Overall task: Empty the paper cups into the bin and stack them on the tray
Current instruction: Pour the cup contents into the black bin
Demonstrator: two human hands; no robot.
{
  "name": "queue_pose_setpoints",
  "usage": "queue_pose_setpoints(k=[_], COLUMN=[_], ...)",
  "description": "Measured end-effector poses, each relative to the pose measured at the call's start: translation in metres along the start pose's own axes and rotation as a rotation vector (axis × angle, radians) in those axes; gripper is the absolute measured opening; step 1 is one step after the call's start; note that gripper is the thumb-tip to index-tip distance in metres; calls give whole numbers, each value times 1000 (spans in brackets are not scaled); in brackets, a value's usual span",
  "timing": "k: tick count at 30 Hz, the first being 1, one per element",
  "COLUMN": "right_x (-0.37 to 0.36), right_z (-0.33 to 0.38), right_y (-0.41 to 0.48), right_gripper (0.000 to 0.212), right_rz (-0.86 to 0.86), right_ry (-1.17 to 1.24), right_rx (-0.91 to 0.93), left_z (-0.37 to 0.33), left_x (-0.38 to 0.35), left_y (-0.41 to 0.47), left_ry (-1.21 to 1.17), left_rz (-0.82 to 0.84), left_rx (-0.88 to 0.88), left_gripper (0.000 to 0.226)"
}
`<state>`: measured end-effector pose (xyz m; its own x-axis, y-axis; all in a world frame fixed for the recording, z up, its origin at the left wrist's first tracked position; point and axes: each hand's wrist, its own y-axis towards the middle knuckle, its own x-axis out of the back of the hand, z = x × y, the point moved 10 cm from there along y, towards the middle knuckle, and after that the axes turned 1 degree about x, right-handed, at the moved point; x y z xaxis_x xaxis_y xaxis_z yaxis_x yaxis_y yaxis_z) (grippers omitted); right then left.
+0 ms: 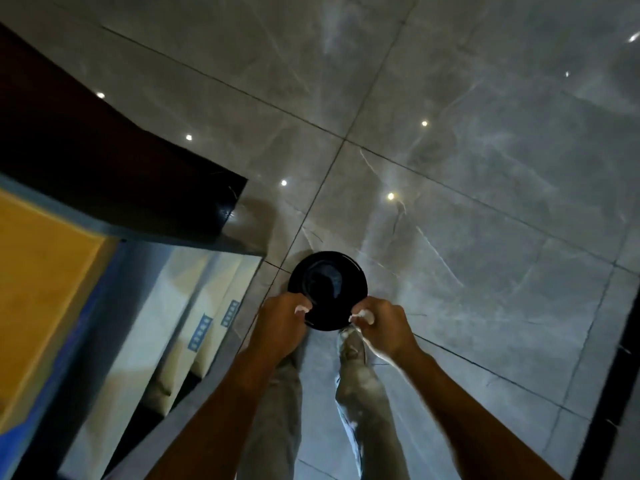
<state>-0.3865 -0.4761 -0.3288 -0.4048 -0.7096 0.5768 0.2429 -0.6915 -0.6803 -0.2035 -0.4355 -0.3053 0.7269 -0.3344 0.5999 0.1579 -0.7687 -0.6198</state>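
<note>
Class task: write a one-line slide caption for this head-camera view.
Both hands, left hand and right hand, grip the near rim of a round black bin above the tiled floor.

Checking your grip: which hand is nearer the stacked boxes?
Left. The left hand grips the black bin's rim on the side facing the stacked boxes; the right hand grips the opposite rim, farther away.

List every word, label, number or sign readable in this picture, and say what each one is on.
No text can be read.
Blue printed labels on the pale cardboard boxes at the left: motion-blurred, unreadable.
Black round bin held by both hands, left hand, right hand: no marking visible.
Yellow surface: no writing visible.
</note>
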Motion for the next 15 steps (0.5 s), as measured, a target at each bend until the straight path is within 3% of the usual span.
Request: queue_pose_setpoints(k=[4, 9, 15], right_x=[-46, -109, -187], right_z=[-37, -78, -113], right_y=[43, 101, 188], right_gripper=[27, 11, 19], right_rz=[-20, -12, 62], right_ry=[92, 159, 28], right_rx=[-70, -148, -172], left_z=[33, 85, 130], left_x=[-55, -116, -196], left_y=[55, 116, 194], left_ry=[158, 235, 399], left_rz=[136, 203, 299], left_rx=[-15, 21, -65], left_gripper=[18, 21, 18])
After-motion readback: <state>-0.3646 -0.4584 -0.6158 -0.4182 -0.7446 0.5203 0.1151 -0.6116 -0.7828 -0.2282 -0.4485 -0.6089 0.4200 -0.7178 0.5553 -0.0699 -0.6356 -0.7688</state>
